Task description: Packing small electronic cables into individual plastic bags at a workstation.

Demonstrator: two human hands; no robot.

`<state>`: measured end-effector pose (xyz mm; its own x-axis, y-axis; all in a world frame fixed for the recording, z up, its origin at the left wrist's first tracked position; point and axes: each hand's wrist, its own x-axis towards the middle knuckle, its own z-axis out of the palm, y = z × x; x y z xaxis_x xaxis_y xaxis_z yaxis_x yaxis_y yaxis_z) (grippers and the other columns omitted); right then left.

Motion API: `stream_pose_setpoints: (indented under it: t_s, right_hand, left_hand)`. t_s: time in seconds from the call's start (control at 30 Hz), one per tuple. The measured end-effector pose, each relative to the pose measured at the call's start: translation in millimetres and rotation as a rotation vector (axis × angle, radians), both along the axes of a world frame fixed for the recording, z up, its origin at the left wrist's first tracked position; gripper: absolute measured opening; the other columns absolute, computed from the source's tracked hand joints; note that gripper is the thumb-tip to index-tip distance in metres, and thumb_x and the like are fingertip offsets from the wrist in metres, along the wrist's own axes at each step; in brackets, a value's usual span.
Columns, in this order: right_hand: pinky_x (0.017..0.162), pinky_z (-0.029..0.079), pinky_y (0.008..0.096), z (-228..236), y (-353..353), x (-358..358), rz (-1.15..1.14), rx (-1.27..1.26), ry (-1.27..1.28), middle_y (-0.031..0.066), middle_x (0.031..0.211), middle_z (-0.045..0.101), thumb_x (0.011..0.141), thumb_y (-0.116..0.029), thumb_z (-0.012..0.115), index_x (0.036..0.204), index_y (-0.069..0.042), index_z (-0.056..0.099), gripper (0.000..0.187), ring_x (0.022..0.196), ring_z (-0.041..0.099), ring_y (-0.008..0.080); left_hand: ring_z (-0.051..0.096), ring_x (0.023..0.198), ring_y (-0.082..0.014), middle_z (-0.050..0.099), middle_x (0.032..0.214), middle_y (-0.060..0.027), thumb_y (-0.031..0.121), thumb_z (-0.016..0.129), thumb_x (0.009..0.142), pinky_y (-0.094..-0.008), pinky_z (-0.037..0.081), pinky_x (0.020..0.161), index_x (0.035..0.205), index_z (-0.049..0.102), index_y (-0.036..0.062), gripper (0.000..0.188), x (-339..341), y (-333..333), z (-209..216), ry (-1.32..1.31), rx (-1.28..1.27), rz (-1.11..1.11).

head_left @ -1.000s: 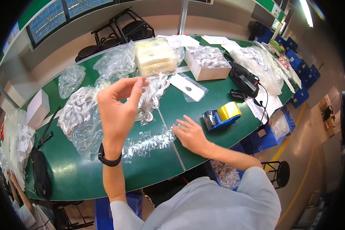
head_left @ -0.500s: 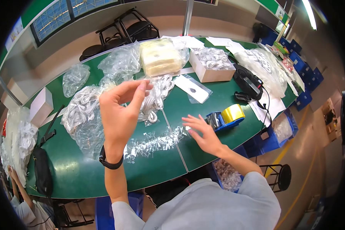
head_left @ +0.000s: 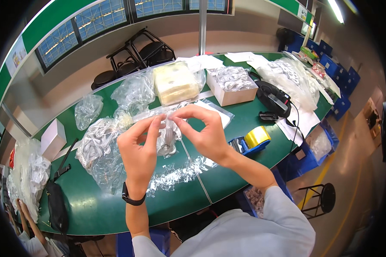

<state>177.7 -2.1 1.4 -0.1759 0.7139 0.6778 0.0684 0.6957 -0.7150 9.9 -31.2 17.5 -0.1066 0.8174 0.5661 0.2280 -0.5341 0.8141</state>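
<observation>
My left hand point(head_left: 139, 147), with a black band at its wrist, is raised over the table with thumb and index finger pinched together. My right hand point(head_left: 204, 136) is pinched too, its fingertips almost meeting those of the left. Whatever the two pinches hold is too small to make out. Behind and below them lie bundled white cables point(head_left: 169, 143), partly covered by my hands. A strip of small white and clear plastic pieces point(head_left: 180, 174) is spread on the green table point(head_left: 176, 203) nearer to me. Left of my left hand, a clear bag holds more white cables point(head_left: 99, 139).
A blue tape dispenser with yellow tape point(head_left: 257, 138) stands to the right. Farther back are a white box of cables point(head_left: 231, 99), a yellowish wrapped stack point(head_left: 176, 83) and a black device point(head_left: 273, 96). A white box point(head_left: 53, 139) and black pouch point(head_left: 57, 207) sit left, near another person's arms.
My right hand has left the strip of small plastic pieces and come up and left to my left hand's fingertips, closing into a pinch. The whole view has shifted slightly.
</observation>
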Motion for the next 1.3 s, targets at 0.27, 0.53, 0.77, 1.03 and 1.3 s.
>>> stream_pose_setpoints:
  t_s: [0.27,0.53,0.77,1.03,1.3]
  right_hand:
    - [0.071,0.052,0.0290,14,11,-9,0.022,0.237,-0.024,0.0116,0.086,0.070,0.083,-0.005,0.073,0.091,0.002,0.069,0.011,0.078,0.068,0.0205]
    - [0.073,0.052,0.0285,26,16,-6,0.041,0.256,-0.012,0.0105,0.084,0.070,0.082,-0.001,0.073,0.089,0.001,0.068,0.008,0.079,0.068,0.0194]
    - [0.072,0.052,0.0272,29,20,0,0.105,0.184,0.006,0.0092,0.083,0.071,0.083,-0.001,0.072,0.087,0.001,0.068,0.006,0.077,0.068,0.0166]
    - [0.068,0.051,0.0273,39,19,14,0.037,0.188,-0.030,0.0095,0.080,0.070,0.081,-0.001,0.073,0.085,0.002,0.068,0.007,0.074,0.068,0.0175]
    - [0.068,0.052,0.0275,43,12,23,0.052,0.165,-0.025,0.0098,0.079,0.069,0.080,0.000,0.073,0.085,0.002,0.068,0.008,0.073,0.067,0.0175]
  left_hand:
    - [0.070,0.086,-0.0157,0.074,0.097,-0.0123,0.007,0.056,0.098,-0.0280,0.056,0.078,0.104,0.070,-0.0063,0.020,-11,-5,8,-0.071,0.004,-0.006]
    - [0.071,0.086,-0.0191,0.073,0.095,-0.0169,0.003,0.065,0.092,-0.0275,0.056,0.078,0.104,0.070,-0.0082,0.017,-19,-3,9,-0.198,0.088,0.016]
    - [0.072,0.083,-0.0229,0.072,0.095,-0.0156,0.011,0.062,0.095,-0.0316,0.058,0.073,0.105,0.069,-0.0047,0.020,-28,13,1,-0.364,0.099,-0.095]
    - [0.067,0.106,-0.0256,0.068,0.116,-0.0176,0.024,0.071,0.089,-0.0360,0.053,0.092,0.121,0.062,-0.0047,0.044,-32,25,2,-0.168,-0.018,-0.421]
    - [0.068,0.081,-0.0152,0.073,0.099,-0.0140,0.001,0.069,0.086,-0.0251,0.053,0.075,0.103,0.071,-0.0054,0.018,-8,21,-11,-0.163,0.059,-0.168]
